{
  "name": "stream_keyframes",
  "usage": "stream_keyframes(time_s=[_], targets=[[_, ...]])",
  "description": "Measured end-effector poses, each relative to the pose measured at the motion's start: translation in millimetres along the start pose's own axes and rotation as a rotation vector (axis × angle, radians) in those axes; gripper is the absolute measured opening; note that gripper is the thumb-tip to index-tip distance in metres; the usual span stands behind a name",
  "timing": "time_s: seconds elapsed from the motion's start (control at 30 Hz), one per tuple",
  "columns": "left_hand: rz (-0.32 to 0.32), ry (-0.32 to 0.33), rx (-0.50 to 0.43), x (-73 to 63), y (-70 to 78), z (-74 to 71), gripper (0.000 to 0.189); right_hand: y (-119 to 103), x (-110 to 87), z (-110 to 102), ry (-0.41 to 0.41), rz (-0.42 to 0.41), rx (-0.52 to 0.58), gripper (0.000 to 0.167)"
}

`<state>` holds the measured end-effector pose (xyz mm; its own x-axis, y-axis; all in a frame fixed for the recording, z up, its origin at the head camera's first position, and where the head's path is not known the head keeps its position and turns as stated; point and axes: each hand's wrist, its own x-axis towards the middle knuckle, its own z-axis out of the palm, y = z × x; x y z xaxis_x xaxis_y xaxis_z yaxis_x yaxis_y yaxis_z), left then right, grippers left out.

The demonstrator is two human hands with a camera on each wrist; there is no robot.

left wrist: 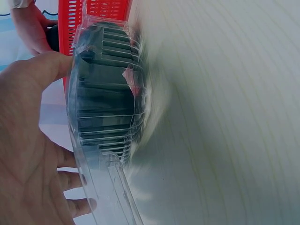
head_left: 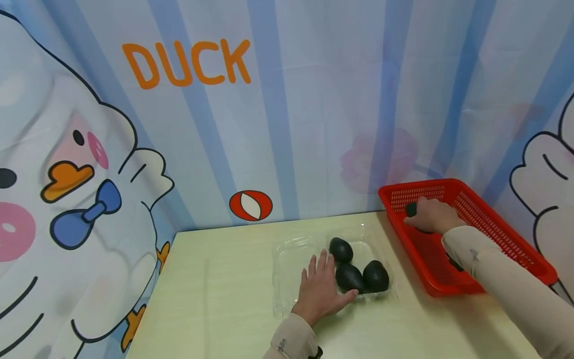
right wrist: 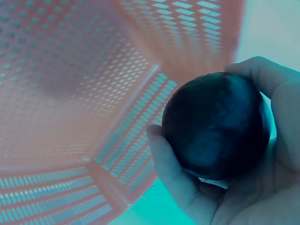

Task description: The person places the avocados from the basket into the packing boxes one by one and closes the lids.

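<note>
My right hand (head_left: 432, 215) grips a dark green avocado (right wrist: 215, 126) inside the far end of the red basket (head_left: 441, 289), fingers and thumb curled round it. Three more avocados, one of them a front-right avocado (head_left: 375, 276), lie in the right half of a clear plastic clamshell box (head_left: 287, 279), whose lid is folded out flat to the left. On the box rests my left hand (head_left: 319, 291), with fingers stretched out over its middle and the thumb at the front rim. In the left wrist view, the thumb (left wrist: 54, 65) touches the box's upper edge.
The red perforated basket stands at the right of the pale wooden table (head_left: 233, 299), close to the box. Behind the table hangs a blue striped curtain (head_left: 314, 124) with duck prints. A dark thing (head_left: 455, 263) shows below the right sleeve; I cannot tell what it is.
</note>
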<state>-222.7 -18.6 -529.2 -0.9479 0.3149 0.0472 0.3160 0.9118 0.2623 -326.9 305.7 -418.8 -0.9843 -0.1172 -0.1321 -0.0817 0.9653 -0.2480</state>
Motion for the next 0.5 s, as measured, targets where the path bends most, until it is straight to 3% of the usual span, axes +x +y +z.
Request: stream_keyframes(time_s=[0.5], targets=[[0.011,0.004,0.005,-2.2,0.7,-4.5,0.105,-42,-13.7,-5,0.051,0.019,0.001,0.068]])
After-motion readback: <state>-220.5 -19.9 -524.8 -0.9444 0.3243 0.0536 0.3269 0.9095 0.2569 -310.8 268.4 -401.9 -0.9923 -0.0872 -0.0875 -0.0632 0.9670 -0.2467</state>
